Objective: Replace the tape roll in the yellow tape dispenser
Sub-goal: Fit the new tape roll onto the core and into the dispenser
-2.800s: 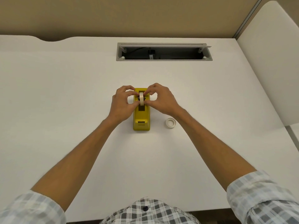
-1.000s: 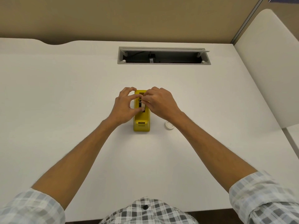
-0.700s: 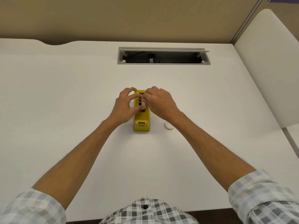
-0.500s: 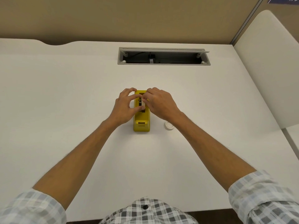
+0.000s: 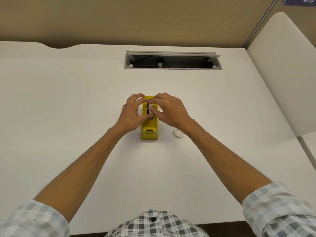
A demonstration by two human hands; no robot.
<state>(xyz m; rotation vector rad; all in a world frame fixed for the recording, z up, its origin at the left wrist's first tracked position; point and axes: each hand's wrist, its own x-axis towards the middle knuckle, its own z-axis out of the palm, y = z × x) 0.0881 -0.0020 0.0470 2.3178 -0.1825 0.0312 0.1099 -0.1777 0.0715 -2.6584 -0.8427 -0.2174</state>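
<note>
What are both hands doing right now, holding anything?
Left hand: fingertips pinched on the tape roll in the yellow dispenser.
Right hand: fingertips pinched on the same roll from the other side.

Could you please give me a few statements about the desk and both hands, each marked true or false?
1. Both hands, left hand and right hand, are at the yellow dispenser. True.
2. A small white ring lies on the desk left of the dispenser. False: it lies to its right, near the right wrist.
3. The cable hatch at the far side of the desk is open. True.
4. The dispenser lies tipped on its side. False: it stands upright on its base.
5. The tape roll sits between the fingertips over the dispenser's slot. True.
</note>
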